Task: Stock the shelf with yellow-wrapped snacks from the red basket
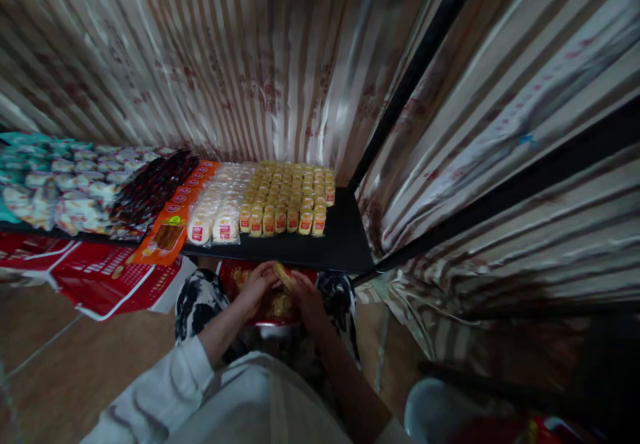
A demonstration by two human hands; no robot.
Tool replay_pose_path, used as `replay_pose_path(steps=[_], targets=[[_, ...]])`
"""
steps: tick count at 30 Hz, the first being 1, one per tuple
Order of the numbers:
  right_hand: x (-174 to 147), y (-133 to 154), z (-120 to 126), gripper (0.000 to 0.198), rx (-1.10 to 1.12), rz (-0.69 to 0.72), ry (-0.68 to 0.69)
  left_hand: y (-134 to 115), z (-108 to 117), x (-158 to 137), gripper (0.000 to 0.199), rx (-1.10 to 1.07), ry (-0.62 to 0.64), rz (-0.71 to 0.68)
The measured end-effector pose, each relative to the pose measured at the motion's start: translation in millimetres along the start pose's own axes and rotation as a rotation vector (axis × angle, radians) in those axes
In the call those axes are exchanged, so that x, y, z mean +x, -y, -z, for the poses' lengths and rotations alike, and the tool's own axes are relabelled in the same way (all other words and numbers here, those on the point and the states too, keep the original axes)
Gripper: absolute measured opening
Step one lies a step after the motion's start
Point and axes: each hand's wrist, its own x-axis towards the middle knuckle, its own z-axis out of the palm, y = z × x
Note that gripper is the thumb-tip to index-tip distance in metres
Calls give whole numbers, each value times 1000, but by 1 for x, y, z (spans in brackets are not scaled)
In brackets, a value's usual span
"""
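Glossy, pleated beige-and-brown striped sheeting [215,51] running right across the back as a wall, faded reddish print blotched over it; over on the R it's bunching into looser folds, w/ a small bright-blue spot [527,139] popping out; a straight black bar [415,74] cutting diagonally down to the far R corner of a long, flat black shelf [345,234]; a 2nd straight black bar [525,191] slanting in from the R edge to the near corner; down below, brown floor tiles [145,357] w/ pale grout lines [43,347]; light's v. dim, lower R nearly black, soft sheen on the pleats.
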Motion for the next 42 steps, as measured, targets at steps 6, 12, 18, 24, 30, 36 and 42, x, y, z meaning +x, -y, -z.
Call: replay_pose_path(steps=[6, 12, 18, 24, 30, 36, 42], targets=[[-1, 12, 9, 46, 124, -7, -84, -7, -19, 2, 45, 130, 48, -42], [6, 15, 16, 47, 242, 20, -136, -12, -36, 9, 40, 204, 55, -53], [17, 22, 31, 66, 337, 106, -321, -13, -59, 11, 44, 260, 44, -32], [23, 26, 38, 54, 463, 33, -378, 1, -90, 9, 40, 177, -13, -19], [35, 27, 50, 41, 406, 26, -352, 16, -121, 19, 35, 152, -7, -73], [75, 34, 78, 47, 317, 151, -435, 11, -146, 28, 46, 172, -88, -9], [128, 33, 107, 51, 10, 315, -435, 4, -162, 40, 38, 197, 4, 16]])
